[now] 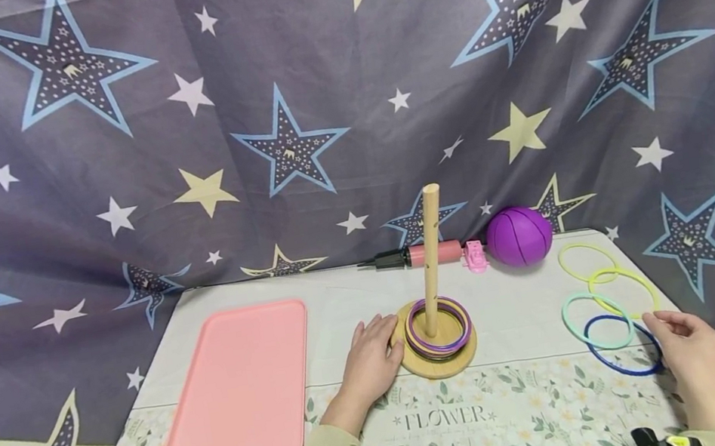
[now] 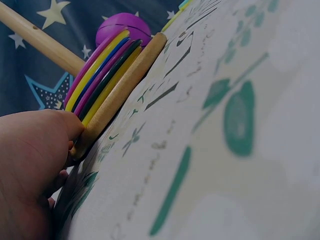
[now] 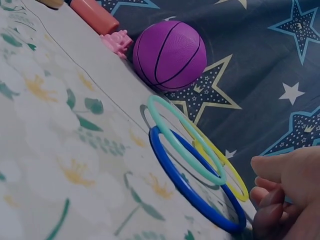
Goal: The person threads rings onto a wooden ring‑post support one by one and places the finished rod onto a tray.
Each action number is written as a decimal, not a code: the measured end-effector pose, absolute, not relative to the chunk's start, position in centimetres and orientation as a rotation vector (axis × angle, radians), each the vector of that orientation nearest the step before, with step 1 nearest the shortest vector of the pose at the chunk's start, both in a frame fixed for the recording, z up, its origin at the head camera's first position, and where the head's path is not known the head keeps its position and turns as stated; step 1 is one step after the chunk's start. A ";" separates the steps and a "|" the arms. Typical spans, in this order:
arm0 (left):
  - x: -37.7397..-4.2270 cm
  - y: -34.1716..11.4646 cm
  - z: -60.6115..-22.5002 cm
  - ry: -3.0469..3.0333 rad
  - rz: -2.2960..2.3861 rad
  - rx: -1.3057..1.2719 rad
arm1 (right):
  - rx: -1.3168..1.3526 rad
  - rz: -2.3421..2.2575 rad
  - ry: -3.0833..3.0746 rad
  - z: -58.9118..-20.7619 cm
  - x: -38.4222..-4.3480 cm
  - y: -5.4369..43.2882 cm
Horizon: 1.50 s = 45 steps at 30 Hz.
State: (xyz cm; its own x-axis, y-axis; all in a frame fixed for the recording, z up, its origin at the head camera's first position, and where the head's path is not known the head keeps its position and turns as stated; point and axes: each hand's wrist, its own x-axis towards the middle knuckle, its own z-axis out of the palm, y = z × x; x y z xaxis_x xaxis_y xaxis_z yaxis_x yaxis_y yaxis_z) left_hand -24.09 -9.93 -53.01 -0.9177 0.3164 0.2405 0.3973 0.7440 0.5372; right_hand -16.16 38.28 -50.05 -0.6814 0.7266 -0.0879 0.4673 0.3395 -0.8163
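Observation:
A wooden ring-toss stand, with a round base (image 1: 443, 369) and an upright post (image 1: 432, 258), has several coloured rings (image 1: 467, 318) stacked around its post. My left hand (image 1: 370, 358) holds the left edge of that base; in the left wrist view the thumb (image 2: 70, 122) lies against the base rim, beside the ring stack. My right hand (image 1: 694, 351), fingers loosely curled around nothing, is just right of a blue ring (image 3: 175, 177). A mint ring (image 3: 175, 145) overlaps the blue one. Behind them are a yellow ring (image 1: 653, 292) and a yellow-green ring (image 1: 561, 263).
On the left lies a pink tray (image 1: 233, 393). Along the back edge are a red and black hand pump (image 1: 433, 253), a small pink toy (image 1: 474, 257) and a purple ball (image 1: 519, 237). A starry cloth (image 1: 333, 51) hangs behind the table.

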 end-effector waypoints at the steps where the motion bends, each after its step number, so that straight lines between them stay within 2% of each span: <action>1: -24.1 -9.9 -53.0 -2.807 -0.912 -0.578 | -1.066 1.254 -2.325 -50.2 -16.1 38.3; 13: -24.1 -10.0 -52.9 -2.806 -0.920 -0.587 | -0.957 1.022 -2.447 -51.6 -16.8 38.1; 45: -24.2 -10.0 -53.2 -2.801 -0.902 -0.592 | -0.940 0.926 -2.623 -50.9 -16.8 38.3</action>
State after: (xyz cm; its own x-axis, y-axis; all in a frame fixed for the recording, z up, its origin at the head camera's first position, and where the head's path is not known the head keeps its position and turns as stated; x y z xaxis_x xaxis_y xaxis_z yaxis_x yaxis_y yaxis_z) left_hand -24.17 -10.02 -53.24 -0.9128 0.3241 0.2486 0.4083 0.7429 0.5304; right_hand -16.80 38.26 -50.91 -0.7762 0.6302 -0.0179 0.5018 0.6003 -0.6228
